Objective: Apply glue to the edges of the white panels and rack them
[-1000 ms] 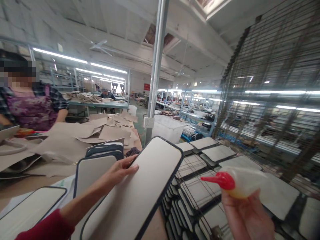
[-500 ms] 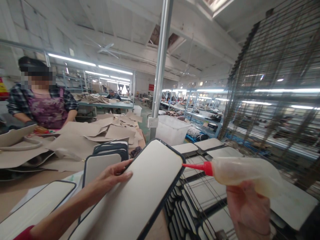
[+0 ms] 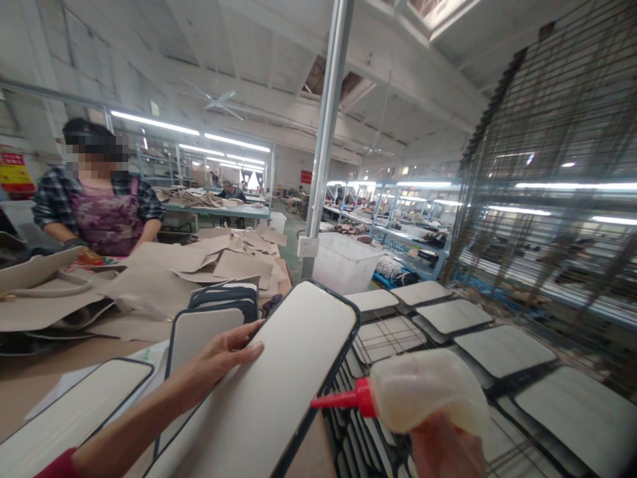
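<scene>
In the head view, the left hand (image 3: 231,348) is clamped on a long pale panel (image 3: 283,372), thumb flat on the face and fingers going around its left edge. The panel is held at a tilt in the middle foreground, its near end running out of the frame; a dark blue border with rounded corners trims it. The right hand (image 3: 445,441) is closed around a soft translucent bottle (image 3: 423,385), whose red nozzle (image 3: 343,399) points left, its tip at the panel's right border; contact there cannot be made out for certain.

On the right, the bottle hangs in the air over a wire rack (image 3: 385,335) bearing more pale panels, with room above it. The left side is tighter: an upright panel (image 3: 206,325) stands just behind the left wrist, and another panel (image 3: 84,405) lies beside the forearm. Past the panel's far end rise a metal pole (image 3: 323,146) and a white bin (image 3: 343,262).

A red and yellow sign (image 3: 16,174) at far left and a red sign (image 3: 306,176) on the back wall carry writing too small to read; green marks on a white sheet (image 3: 159,358) are illegible too.
</scene>
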